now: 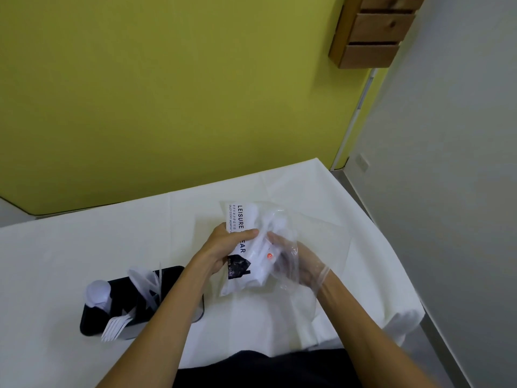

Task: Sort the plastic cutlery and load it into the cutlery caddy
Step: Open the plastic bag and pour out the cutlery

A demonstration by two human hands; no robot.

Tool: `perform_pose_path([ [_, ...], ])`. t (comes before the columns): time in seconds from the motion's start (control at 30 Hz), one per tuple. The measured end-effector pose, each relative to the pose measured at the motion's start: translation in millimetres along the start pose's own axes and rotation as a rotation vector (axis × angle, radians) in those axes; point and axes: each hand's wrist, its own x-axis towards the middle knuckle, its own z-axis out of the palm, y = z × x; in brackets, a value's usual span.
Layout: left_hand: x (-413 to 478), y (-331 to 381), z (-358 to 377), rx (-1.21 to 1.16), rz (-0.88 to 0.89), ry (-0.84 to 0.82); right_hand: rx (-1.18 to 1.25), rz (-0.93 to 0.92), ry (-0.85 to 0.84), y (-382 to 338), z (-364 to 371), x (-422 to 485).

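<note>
1. Clear plastic bag [251, 247] of white cutlery held above the white-covered table [84, 247].
2. Left hand [223, 249] fingers curled, gripping bag; right hand [296, 264] reaches inside it, fingers blurred, cannot tell.
3. Black caddy [167, 289] sits left, holding spoons [98, 292], forks [114, 327], knives [148, 281].

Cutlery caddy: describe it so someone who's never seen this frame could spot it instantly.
Start at the white-covered table below the yellow-green wall. At its near left, left of the person's left forearm, sits the cutlery caddy, a low black box. It is the only dark object on the cloth, with white plastic forks, a spoon and other cutlery standing in its compartments.
</note>
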Motion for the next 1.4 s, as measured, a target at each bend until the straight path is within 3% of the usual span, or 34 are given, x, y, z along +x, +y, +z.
perform_pose_path([
  [0.13,-2.6,5.3,-1.2,-0.048,0.029,0.028,0.131,-0.012,-0.08,-8.2,2.0,-3.8],
  [0.3,-3.1,2.3,-0.8,-0.142,0.022,0.071,-0.025,-0.049,-0.143,-14.2,0.8,15.6],
  [0.37,-3.6,5.8,-1.3,-0.155,0.012,0.063,-0.063,-0.041,-0.087,-16.7,-2.6,14.8],
  [0.57,-6.7,21.1,4.7,0.143,0.086,-0.058,-0.1,-0.075,-0.132,-21.9,1.3,1.9],
  [0.7,-3.9,21.8,2.8,0.243,0.07,-0.119,-0.065,-0.093,-0.017,-17.8,0.3,4.8],
  [0.93,-3.8,21.7,-1.0,0.182,0.036,0.02,0.028,-0.037,-0.054,-14.8,-5.8,-0.9],
  [1.17,-10.2,23.9,5.5,0.102,-0.027,-0.096,0.074,0.013,-0.225,-23.9,9.6,-13.8],
  [1.4,-6.1,29.2,-4.7,0.196,0.02,-0.011,0.206,-0.088,-0.128,-15.5,6.6,-3.2],
])
